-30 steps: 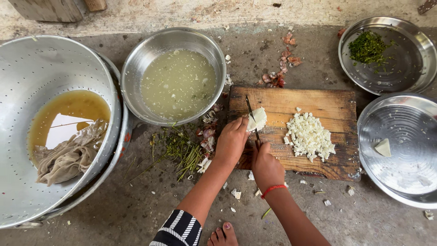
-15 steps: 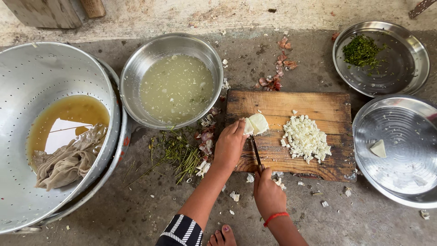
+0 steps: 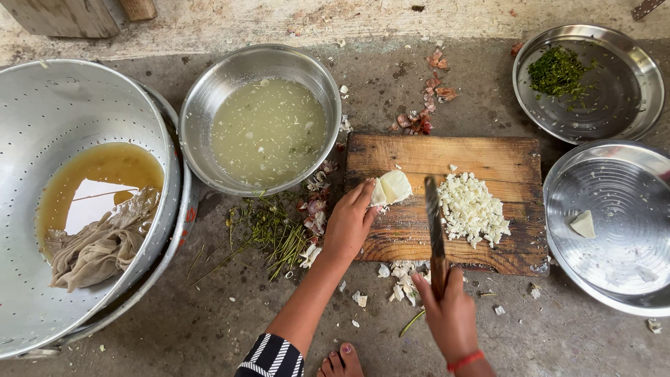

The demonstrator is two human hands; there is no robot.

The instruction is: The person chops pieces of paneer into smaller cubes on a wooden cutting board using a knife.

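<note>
My left hand (image 3: pixel 349 220) rests on the wooden cutting board (image 3: pixel 481 153) and holds a pale onion piece (image 3: pixel 392 187) against it. My right hand (image 3: pixel 450 314) grips the handle of a knife (image 3: pixel 434 223) whose blade points away from me, lifted just right of the onion piece. A heap of chopped white onion (image 3: pixel 473 208) lies on the board to the right of the blade.
A steel bowl of cloudy greenish liquid (image 3: pixel 269 129) stands behind my left hand. A big colander with brown liquid and a cloth (image 3: pixel 98 244) is at the left. Two steel plates sit at the right, one with chopped herbs (image 3: pixel 558 73), one with an onion chunk (image 3: pixel 583 223). Herb stems and peels (image 3: pixel 272 234) litter the ground.
My right hand has drawn back toward me and the knife has moved right, off the onion piece. My left hand still holds the onion piece on the board.
</note>
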